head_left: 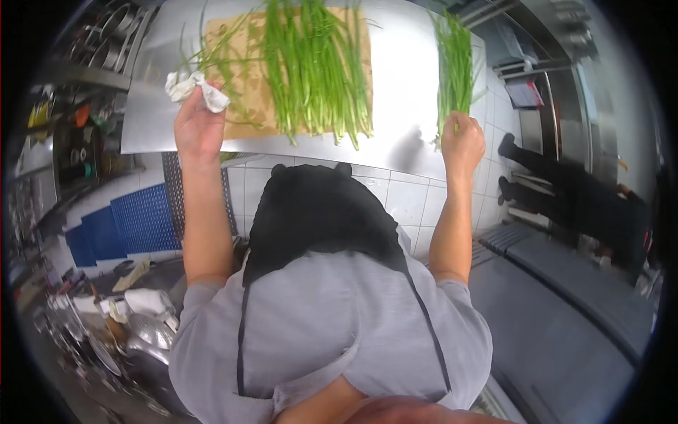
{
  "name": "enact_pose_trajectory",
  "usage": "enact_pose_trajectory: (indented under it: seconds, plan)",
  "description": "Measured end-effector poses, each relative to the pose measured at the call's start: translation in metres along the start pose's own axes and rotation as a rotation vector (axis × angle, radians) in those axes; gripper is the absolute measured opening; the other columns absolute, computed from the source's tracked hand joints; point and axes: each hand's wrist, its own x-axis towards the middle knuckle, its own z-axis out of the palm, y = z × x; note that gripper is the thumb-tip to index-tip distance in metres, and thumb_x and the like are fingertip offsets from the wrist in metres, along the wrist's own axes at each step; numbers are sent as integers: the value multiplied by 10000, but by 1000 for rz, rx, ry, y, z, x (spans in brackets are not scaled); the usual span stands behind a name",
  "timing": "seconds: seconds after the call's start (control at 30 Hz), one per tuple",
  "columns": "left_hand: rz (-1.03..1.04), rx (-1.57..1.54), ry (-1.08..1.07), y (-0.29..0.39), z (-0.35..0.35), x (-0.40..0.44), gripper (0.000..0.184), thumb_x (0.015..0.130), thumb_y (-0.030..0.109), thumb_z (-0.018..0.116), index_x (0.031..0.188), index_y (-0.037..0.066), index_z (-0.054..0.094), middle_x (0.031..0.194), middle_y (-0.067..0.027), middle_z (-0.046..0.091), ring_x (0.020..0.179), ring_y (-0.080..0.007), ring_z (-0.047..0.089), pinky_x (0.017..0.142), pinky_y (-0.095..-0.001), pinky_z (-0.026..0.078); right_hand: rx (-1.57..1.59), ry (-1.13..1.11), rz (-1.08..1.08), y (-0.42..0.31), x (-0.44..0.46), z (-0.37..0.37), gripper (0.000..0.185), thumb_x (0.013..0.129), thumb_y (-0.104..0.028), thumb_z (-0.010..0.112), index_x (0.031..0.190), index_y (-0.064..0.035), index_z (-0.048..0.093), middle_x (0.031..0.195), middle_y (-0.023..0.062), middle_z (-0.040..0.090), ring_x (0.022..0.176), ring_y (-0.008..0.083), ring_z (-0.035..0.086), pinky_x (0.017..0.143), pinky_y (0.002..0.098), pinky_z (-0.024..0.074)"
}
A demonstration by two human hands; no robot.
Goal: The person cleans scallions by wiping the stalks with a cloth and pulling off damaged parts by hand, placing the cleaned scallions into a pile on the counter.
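Note:
My left hand (200, 133) is raised at the left side of the metal table (402, 71), its fingers closed around a crumpled white cloth or paper (215, 99). Loose green stems lie just beyond it. A wide spread of garlic chives (311, 78), or a similar long thin green, covers much of a brown sheet (248, 130), the pale cut ends pointing toward me. At the table's right edge my right hand (464, 145) is closed at the lower end of a narrower chive bunch (454, 67). Its fingers partly hide the stem ends.
Pots on a rack (113, 28) stand at the far left. Blue perforated mats (145, 219) lie on the tiled floor (406, 198). Grey counters (544, 318) are at the lower right. Another person in dark clothes (593, 198) stands to the right. Metal utensils crowd the lower left.

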Motion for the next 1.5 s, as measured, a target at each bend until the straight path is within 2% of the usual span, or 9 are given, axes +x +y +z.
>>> enact_pose_trajectory:
  seconds: [0.07, 0.17, 0.27, 0.47, 0.67, 0.77, 0.97, 1.37, 1.5]
  plan:
    - [42, -24, 68, 5, -1, -7, 309, 907, 19, 578, 1203, -38, 513, 1104, -188, 626, 1034, -307, 622, 919, -411, 519, 186, -24, -88, -32, 0, 7, 120, 823, -109, 660, 920, -71, 720, 851, 150, 692, 755, 297, 673, 682, 406, 531]
    - [42, -62, 103, 10, -9, -16, 334, 904, 46, 583, 1214, -49, 502, 1102, -196, 621, 1041, -324, 615, 929, -426, 514, 607, -360, -166, -105, -9, 20, 122, 827, -104, 631, 894, -37, 707, 822, 158, 693, 704, 312, 683, 661, 379, 540]
    - [53, -83, 118, 8, -8, -23, 381, 906, 70, 564, 1251, -58, 465, 1127, -205, 606, 1056, -334, 605, 942, -437, 510, 598, -589, -310, -166, -27, 51, 145, 804, -165, 633, 795, -34, 694, 740, 184, 672, 690, 373, 660, 662, 460, 529]
    - [7, -89, 110, 10, -20, -31, 401, 907, 77, 547, 1268, -65, 444, 1185, -222, 576, 1086, -330, 592, 962, -434, 506, 347, -558, -356, -217, -30, 85, 170, 780, -183, 650, 749, -19, 678, 690, 223, 650, 668, 404, 654, 647, 491, 534]
    - [13, -63, 129, 8, -18, -33, 411, 910, 60, 535, 1289, -60, 433, 1209, -205, 569, 1106, -314, 588, 980, -419, 495, 442, -569, -204, -218, -18, 94, 197, 744, -212, 642, 774, -22, 682, 674, 205, 652, 656, 385, 651, 631, 448, 529]
    - [7, -21, 130, 7, -16, -34, 407, 917, 60, 535, 1297, -48, 434, 1212, -186, 574, 1106, -305, 591, 987, -413, 489, 783, -636, 30, -213, -15, 93, 173, 713, -184, 647, 763, -20, 678, 665, 173, 654, 606, 304, 643, 614, 394, 524]
    - [-60, 55, 54, -6, -17, -25, 374, 944, 111, 566, 1281, -21, 470, 1170, -138, 607, 1072, -261, 612, 959, -395, 504, 1016, -853, 304, -193, -1, 82, 140, 746, -59, 649, 851, 30, 669, 697, 83, 653, 579, 132, 592, 511, 278, 464]
    - [-216, 57, -69, -47, 3, -40, 351, 983, 197, 525, 1251, -30, 534, 1201, -142, 634, 1105, -255, 625, 971, -416, 502, 1154, -756, 321, -213, 15, 6, 125, 814, -69, 608, 865, 37, 649, 701, 53, 632, 604, 98, 575, 517, 222, 435]
    - [-244, 39, -113, -58, 19, -48, 331, 973, 193, 555, 1234, -10, 556, 1200, -113, 636, 1105, -233, 620, 979, -402, 487, 1054, -687, 125, -228, 0, 11, 147, 810, -118, 625, 851, 16, 669, 721, 98, 684, 634, 177, 647, 581, 304, 495]
